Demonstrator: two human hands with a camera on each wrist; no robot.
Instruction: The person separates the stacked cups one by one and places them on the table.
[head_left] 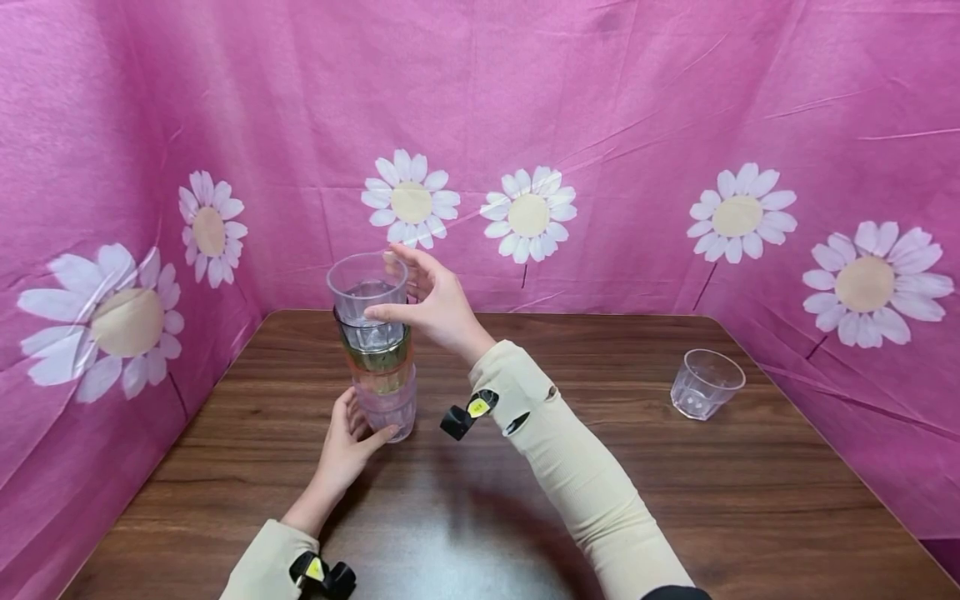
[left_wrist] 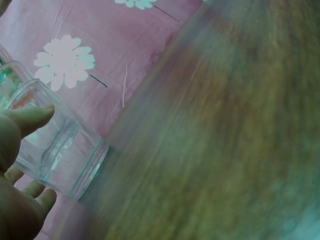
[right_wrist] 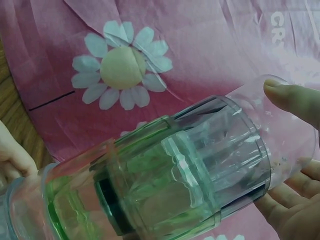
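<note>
We see the right hand (head_left: 438, 304) pinching the clear top cup (head_left: 358, 287), its thumb on the near side and its fingers round the far side close to the rim. Straight below that grip runs the rest of an upright stack of nested cups: a dark grey cup (right_wrist: 232, 145) just under the thumb, then a green cup (head_left: 382, 360), then an orange cup (head_left: 386, 382), with a clear bottom cup (left_wrist: 65, 150) lowest. We find the left hand (head_left: 347, 448) well below the right one, its thumb and fingers curled round that bottom cup near its base. Well off to the right of both grips, a lone clear cup (head_left: 705, 387) stands upright on the wooden table (head_left: 750, 500), apart from the stack. Cream sleeves (head_left: 585, 471) cover both forearms behind the hands, and we note a small black device (head_left: 457, 422) at the right wrist. Beyond the grips hangs a pink cloth (head_left: 600, 100) printed with large white daisies (head_left: 528, 215).
</note>
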